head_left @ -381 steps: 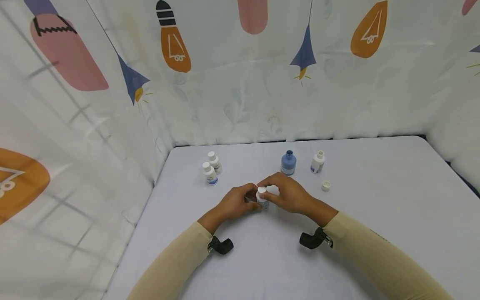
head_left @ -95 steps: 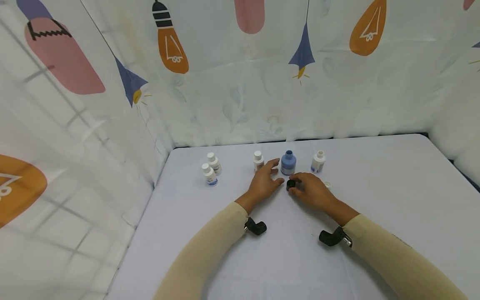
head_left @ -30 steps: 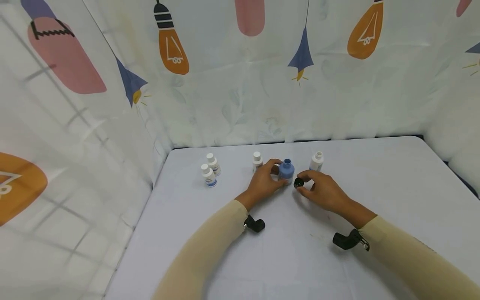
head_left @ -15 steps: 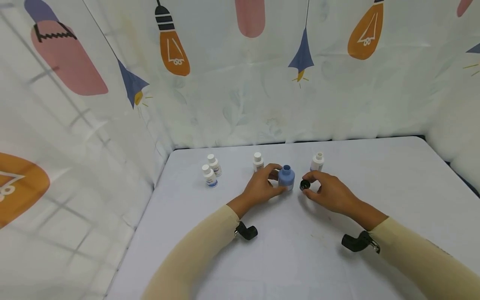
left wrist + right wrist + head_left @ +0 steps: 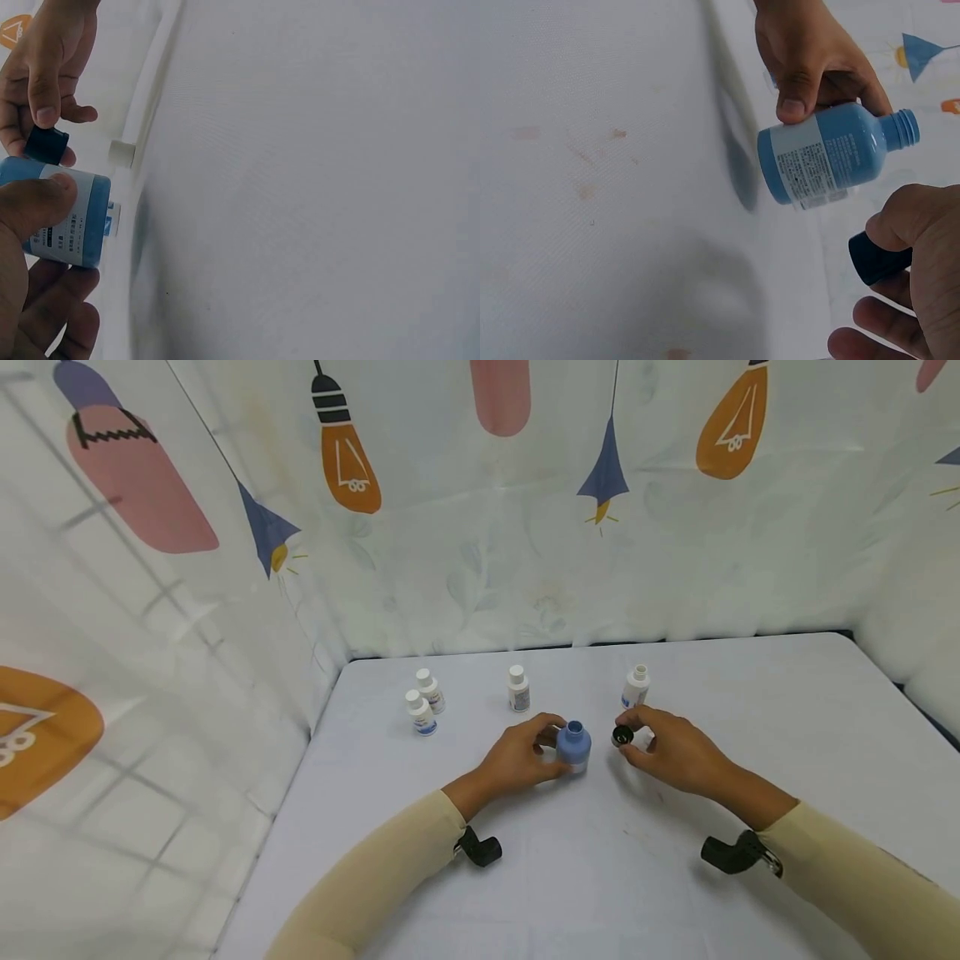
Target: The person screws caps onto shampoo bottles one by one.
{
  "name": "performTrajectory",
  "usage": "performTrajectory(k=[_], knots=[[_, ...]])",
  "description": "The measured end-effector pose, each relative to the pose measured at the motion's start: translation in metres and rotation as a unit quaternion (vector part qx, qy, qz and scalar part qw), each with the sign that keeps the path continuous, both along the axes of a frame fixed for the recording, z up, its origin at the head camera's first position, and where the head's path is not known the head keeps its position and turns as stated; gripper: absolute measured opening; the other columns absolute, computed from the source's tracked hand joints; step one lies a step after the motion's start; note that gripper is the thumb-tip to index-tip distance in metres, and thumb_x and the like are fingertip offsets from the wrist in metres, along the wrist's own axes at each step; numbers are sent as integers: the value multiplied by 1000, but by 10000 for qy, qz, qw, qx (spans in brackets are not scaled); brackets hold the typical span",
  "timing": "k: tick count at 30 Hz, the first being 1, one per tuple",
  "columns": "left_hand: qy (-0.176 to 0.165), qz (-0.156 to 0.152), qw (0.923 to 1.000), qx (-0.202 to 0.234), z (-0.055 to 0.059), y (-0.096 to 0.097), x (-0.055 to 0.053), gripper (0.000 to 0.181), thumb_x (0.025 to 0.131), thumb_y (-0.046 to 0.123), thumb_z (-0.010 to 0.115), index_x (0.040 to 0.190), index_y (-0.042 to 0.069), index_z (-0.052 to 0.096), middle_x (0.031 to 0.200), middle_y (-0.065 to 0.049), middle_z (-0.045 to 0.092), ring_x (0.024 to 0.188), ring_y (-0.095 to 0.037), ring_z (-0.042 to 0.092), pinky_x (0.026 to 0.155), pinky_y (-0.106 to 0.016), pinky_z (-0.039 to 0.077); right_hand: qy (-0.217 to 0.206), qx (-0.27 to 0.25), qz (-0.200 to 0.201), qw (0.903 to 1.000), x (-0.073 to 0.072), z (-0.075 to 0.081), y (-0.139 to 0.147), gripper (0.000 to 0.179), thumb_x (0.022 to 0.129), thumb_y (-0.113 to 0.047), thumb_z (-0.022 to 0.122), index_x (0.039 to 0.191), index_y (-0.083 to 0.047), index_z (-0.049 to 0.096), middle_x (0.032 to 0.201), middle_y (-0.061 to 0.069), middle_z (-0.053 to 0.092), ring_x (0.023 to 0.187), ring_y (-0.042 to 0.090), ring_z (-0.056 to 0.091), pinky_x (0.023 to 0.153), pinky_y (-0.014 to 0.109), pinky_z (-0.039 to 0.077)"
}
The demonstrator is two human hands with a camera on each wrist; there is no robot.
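Observation:
My left hand [image 5: 517, 756] grips a blue bottle [image 5: 573, 747] by its side, thumb in front and fingers behind. The bottle's threaded neck is bare; in the right wrist view the blue bottle [image 5: 832, 154] shows a printed pale label. To its right, my right hand [image 5: 678, 756] pinches a black screw cap [image 5: 622, 735] between thumb and fingers, its hollow side showing in the head view. A small gap separates cap and bottle there. Behind the right hand stands a small white bottle [image 5: 636, 683] with an uncapped neck.
Two white-capped bottles [image 5: 422, 713] stand close together at the back left. Another white-capped bottle [image 5: 519, 689] is behind my left hand. A white cap [image 5: 122, 154] lies on the table in the left wrist view. Patterned cloth [image 5: 480, 552] hangs behind the table.
Earlier, both hands were on a white bottle, which later stands at the back. Since then my left hand has gripped the blue bottle and brought it nearer; my right hand has moved the black cap rightward.

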State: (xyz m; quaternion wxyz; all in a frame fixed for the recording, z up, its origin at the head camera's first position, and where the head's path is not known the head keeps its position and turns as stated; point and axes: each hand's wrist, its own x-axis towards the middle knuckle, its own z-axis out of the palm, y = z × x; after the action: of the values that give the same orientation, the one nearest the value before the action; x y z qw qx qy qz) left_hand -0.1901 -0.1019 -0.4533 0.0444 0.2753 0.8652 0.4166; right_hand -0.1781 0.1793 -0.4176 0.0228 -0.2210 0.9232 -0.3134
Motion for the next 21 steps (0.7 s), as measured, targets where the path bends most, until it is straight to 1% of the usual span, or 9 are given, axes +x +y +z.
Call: performTrajectory(k=[5, 8, 12, 17, 21], knots=[[-73, -109, 9999, -39, -3, 1, 6, 60, 85, 24, 88, 135, 17, 55, 125, 1, 69, 112, -6, 64, 95, -25, 51, -34, 29, 54, 10000, 4, -2, 1, 37, 92, -15, 77, 126, -7, 63, 115, 11, 70, 74, 15, 61, 60, 30, 52], [-80, -127, 9999, -85, -4, 2, 7, 60, 84, 22, 88, 134, 17, 55, 123, 2, 68, 112, -5, 64, 95, -24, 51, 21, 52, 92, 9999, 5, -3, 1, 37, 93, -15, 76, 127, -8, 63, 113, 8, 70, 74, 14, 60, 62, 30, 51], [-83, -145, 9998, -83, -7, 1, 6, 59, 83, 20, 89, 132, 17, 56, 122, 1, 69, 111, -6, 64, 95, -24, 51, 104, 42, 154, 9998, 6, -4, -1, 39, 92, -16, 76, 128, -9, 63, 111, 5, 70, 72, 13, 58, 61, 30, 50], [-123, -174, 9997, -93, -10, 0, 4, 59, 83, 19, 89, 131, 19, 55, 121, 3, 69, 110, -5, 64, 95, -23, 50, 190, -28, 246, 9995, 6, -5, -4, 40, 92, -16, 78, 129, -9, 64, 109, 4, 70, 69, 13, 55, 57, 28, 49], [-165, -176, 9996, -127, -11, -2, 3, 61, 82, 20, 90, 132, 20, 55, 123, 2, 69, 110, -6, 65, 94, -23, 51, 205, -21, 268, 9994, 5, -7, -6, 41, 92, -17, 78, 130, -11, 64, 108, 3, 69, 69, 13, 54, 55, 28, 48]])
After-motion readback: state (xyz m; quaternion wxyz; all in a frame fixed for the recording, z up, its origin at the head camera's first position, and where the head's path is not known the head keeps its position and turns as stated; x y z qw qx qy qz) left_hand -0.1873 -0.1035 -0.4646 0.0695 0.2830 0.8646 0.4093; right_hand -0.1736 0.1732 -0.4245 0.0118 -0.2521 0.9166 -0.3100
